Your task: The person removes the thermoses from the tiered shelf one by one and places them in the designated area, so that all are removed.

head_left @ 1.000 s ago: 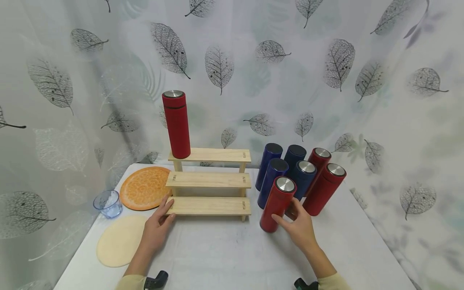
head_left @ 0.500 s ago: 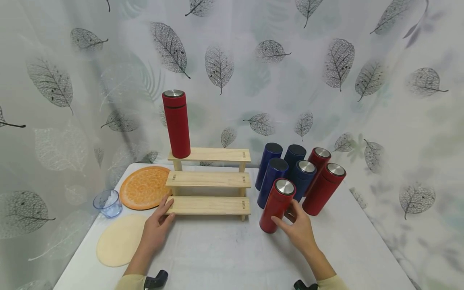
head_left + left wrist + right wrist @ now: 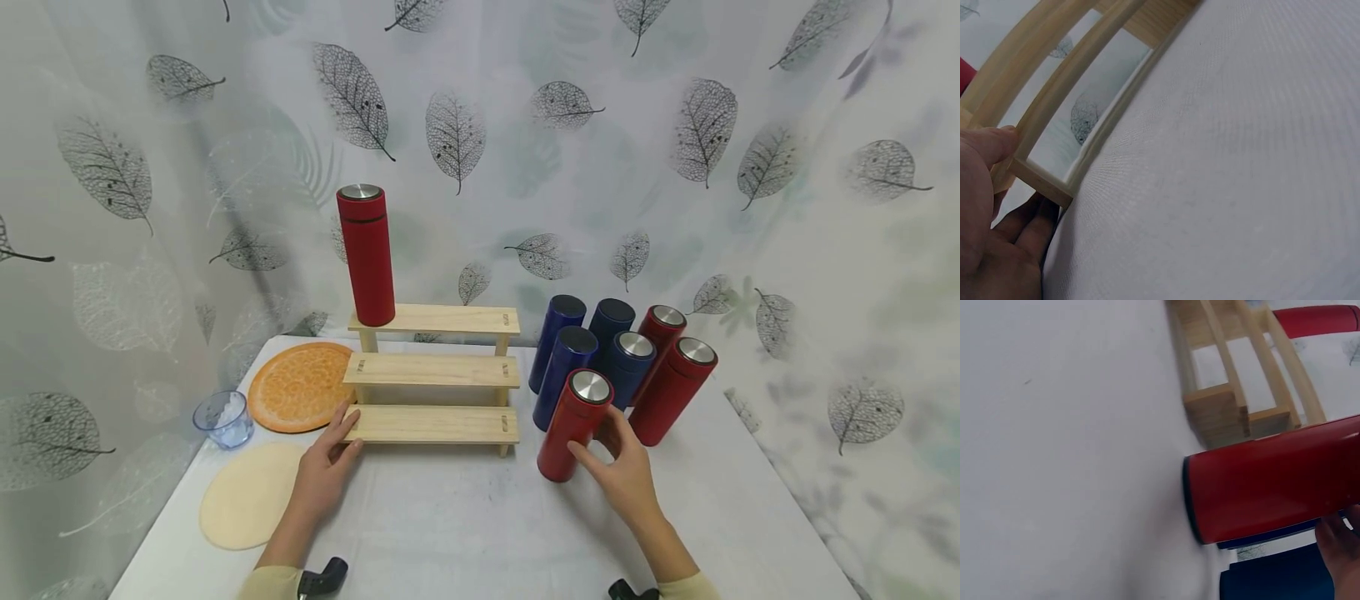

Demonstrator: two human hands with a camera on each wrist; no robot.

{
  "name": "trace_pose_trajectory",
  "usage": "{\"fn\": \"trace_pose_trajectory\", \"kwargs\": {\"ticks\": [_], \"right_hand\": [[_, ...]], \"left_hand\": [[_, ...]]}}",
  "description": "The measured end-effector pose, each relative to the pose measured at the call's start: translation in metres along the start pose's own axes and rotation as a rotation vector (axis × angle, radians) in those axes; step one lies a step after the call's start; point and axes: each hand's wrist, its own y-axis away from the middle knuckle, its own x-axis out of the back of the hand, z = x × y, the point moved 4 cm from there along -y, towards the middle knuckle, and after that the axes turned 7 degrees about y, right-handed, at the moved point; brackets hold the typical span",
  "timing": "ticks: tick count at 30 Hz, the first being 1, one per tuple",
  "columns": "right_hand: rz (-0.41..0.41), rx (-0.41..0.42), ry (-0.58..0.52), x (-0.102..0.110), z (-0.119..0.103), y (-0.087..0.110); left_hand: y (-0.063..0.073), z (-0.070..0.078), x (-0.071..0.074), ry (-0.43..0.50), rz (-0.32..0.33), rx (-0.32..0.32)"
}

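Note:
My left hand (image 3: 327, 471) grips the left end of the lowest step of a three-tier wooden shelf (image 3: 432, 424). In the left wrist view, the thumb lies on that step's edge, with fingers beside the leg. On the top step's left end stands a red thermos bottle (image 3: 367, 258) with a steel-topped lid. At right, my right hand (image 3: 624, 467) holds another red thermos bottle (image 3: 573, 427) by its side, thumb in front; its other fingers are partly hidden behind. In the right wrist view, the base of this bottle (image 3: 1260, 487) appears at or very near the white cloth.
Behind the held bottle stand several blue bottles (image 3: 562, 375) and two more red ones (image 3: 672, 392), close together. Left of the shelf are an orange round board (image 3: 300, 387), a clear blue glass (image 3: 225, 421) and a cream disc (image 3: 251, 497). A leaf-print curtain (image 3: 480, 167) hangs behind.
The held red bottle's top has dipped very slightly toward me. My right thumb has shifted a little to the right on it. My left hand stays on the shelf.

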Motion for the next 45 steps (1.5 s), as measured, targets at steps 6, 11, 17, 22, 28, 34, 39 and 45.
{"fn": "trace_pose_trajectory", "kwargs": {"ticks": [6, 11, 17, 22, 28, 34, 39, 45], "right_hand": [[0.09, 0.116, -0.046, 0.021, -0.023, -0.01], [0.093, 0.182, -0.019, 0.033, -0.043, -0.021], [0.096, 0.281, -0.055, 0.043, -0.067, -0.036], [0.104, 0.36, -0.036, 0.052, -0.089, -0.047], [0.087, 0.448, -0.029, 0.05, -0.117, -0.062], [0.082, 0.491, 0.003, 0.038, -0.142, -0.072], [0.022, 0.445, -0.021, 0.023, -0.153, -0.083], [-0.041, 0.445, -0.052, 0.002, -0.167, -0.092]], "left_hand": [[0.0, -0.001, 0.0, -0.005, 0.0, -0.006], [-0.001, -0.004, 0.001, -0.021, -0.006, 0.001], [-0.002, -0.007, 0.0, -0.008, -0.009, -0.008], [0.0, -0.006, -0.001, -0.009, -0.01, 0.0], [-0.001, -0.006, -0.001, -0.013, -0.007, -0.005], [-0.001, -0.003, -0.001, -0.005, 0.001, -0.018], [-0.001, -0.001, 0.0, -0.013, 0.004, -0.01], [-0.002, -0.003, 0.0, -0.029, -0.002, 0.014]]}}
